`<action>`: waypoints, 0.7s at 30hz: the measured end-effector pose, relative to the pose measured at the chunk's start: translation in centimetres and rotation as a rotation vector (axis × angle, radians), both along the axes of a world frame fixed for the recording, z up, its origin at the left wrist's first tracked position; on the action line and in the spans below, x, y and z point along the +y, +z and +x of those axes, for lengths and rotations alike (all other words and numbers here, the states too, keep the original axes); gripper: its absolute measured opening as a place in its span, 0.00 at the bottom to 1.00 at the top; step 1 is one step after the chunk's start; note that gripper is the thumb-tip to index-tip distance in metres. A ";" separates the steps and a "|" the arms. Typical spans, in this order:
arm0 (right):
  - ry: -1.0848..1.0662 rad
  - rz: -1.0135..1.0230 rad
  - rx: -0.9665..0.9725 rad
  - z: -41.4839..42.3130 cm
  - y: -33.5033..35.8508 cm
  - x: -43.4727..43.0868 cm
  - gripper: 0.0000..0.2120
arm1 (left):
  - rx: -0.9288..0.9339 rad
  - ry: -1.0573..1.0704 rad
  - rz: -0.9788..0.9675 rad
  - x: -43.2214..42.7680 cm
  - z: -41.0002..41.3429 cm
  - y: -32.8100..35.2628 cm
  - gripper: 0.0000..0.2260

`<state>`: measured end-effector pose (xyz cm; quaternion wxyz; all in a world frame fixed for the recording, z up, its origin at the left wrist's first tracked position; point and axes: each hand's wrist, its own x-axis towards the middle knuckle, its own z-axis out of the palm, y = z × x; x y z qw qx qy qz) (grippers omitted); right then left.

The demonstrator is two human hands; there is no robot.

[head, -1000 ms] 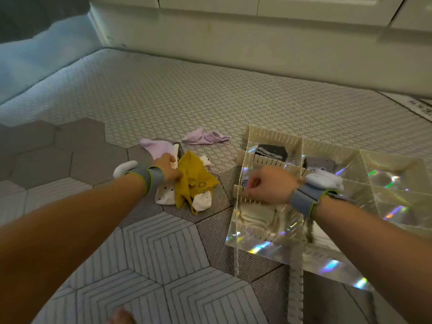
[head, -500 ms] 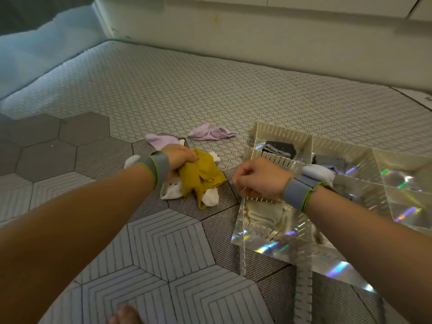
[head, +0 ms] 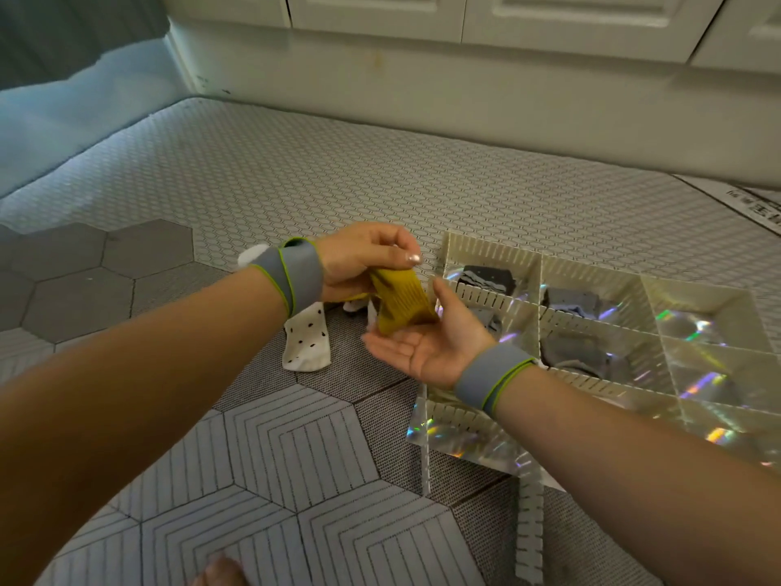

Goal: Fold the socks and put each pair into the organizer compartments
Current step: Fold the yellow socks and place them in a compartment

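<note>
Left hand [head: 359, 260] raised above the mat, fingers pinched on the top of a mustard-yellow sock [head: 401, 300]. Right hand [head: 427, 342] spread flat, palm up, just beneath and to the right, the sock's lower end draped onto its fingers. Sock ribbed, bunched at the pinch, hanging in a short thick fold with a dark mark near the top. Grey bands with green edging on both wrists.

Below the left wrist, flat on the patterned mat [head: 253, 437], a white sock with black dots [head: 306, 342]; another white scrap [head: 252, 253] peeking out on the wrist's far side.

To the right, a cream slotted organizer [head: 591, 272] with shiny iridescent floors. Dark folded socks [head: 486, 279] in the far-left compartment, grey folded socks [head: 570, 300] in the next one right, another grey bundle [head: 574, 353] nearer. Rightmost compartments showing only rainbow glare. White cabinet doors [head: 465, 19] along the far side.
</note>
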<state>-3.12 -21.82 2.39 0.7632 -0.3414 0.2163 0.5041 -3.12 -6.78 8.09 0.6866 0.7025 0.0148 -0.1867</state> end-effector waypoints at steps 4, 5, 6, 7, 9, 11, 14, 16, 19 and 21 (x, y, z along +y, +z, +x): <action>-0.179 -0.088 -0.054 0.8 1.0 -0.3 0.15 | 0.134 -0.200 0.015 -0.1 -0.8 -0.1 0.02; -0.165 -0.117 -0.075 1.0 1.2 -0.5 0.16 | 0.165 -0.229 0.059 0.1 -0.9 -0.3 0.04; -0.150 -0.132 -0.097 1.0 1.4 -0.8 0.17 | 0.188 -0.229 0.123 0.4 -1.0 -0.5 0.06; -0.135 -0.133 -0.120 1.0 1.5 -1.1 0.17 | 0.208 -0.193 0.194 0.7 -0.9 -0.9 0.07; -0.110 -0.122 -0.160 1.0 1.5 -1.6 0.15 | 0.213 -0.061 0.334 1.1 -0.6 -1.8 0.08; -0.088 -0.159 -0.202 1.1 1.2 -1.9 0.13 | 0.191 0.069 0.473 1.5 -0.3 -2.9 0.07; -0.083 -0.273 -0.265 1.4 0.5 -2.0 0.16 | 0.136 0.165 0.676 2.2 0.4 -4.8 0.07; -0.073 -0.329 -0.292 1.4 0.3 -2.0 0.15 | 0.085 0.097 0.856 2.3 0.8 -5.7 0.08; -0.087 -0.362 -0.284 1.7 0.0 -1.9 0.13 | -0.004 -0.083 1.135 2.0 1.2 -7.3 0.15; -0.086 -0.364 -0.270 1.8 -0.1 -2.0 0.12 | -0.041 -0.175 1.236 1.8 1.3 -8.3 0.17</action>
